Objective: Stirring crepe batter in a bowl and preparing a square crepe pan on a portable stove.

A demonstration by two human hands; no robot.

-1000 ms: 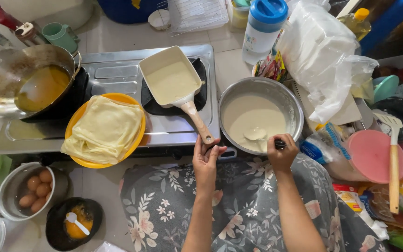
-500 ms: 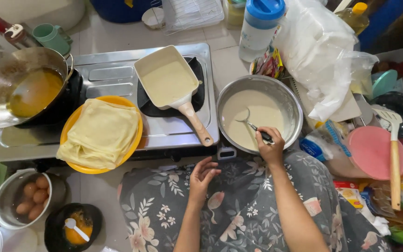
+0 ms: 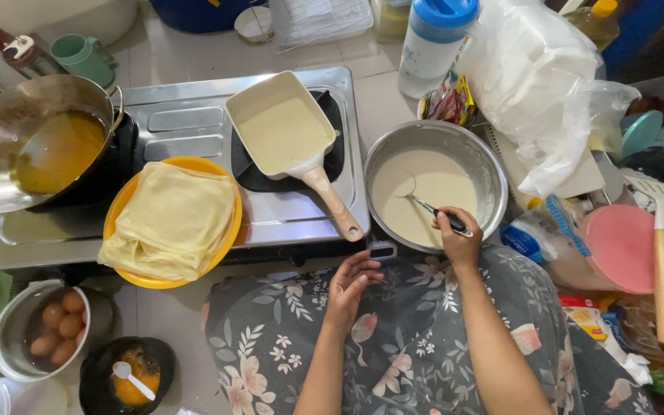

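Head camera looks straight down, and I see my right hand [image 3: 459,240] closed around the dark handle of a metal ladle [image 3: 424,206] whose bowl sits dipped in the pale batter inside the round steel mixing bowl [image 3: 493,175], which stands just right of the stove. My left hand [image 3: 350,283] rests open and slack over my lap on the grey floral cloth [image 3: 270,338], holding nothing. To do this scoop well, I judge I should lift the ladle level, let it drip over the bowl, and carry it low. Just beside the bowl, the cream rectangular pan with a wooden handle [image 3: 286,132] sits on the silver two-burner stove [image 3: 194,123], already coated with a thin batter layer; its handle juts toward my left hand and lies across any path from bowl to pan. Near it, the orange plate [image 3: 228,238] carries a stack of folded yellow crepes [image 3: 169,219]. A large steel pot of orange-brown liquid [image 3: 36,146] occupies the left burner, well apart. On the right, a crumpled white plastic bag [image 3: 539,84] overhangs the bowl's far rim and could catch a raised ladle.
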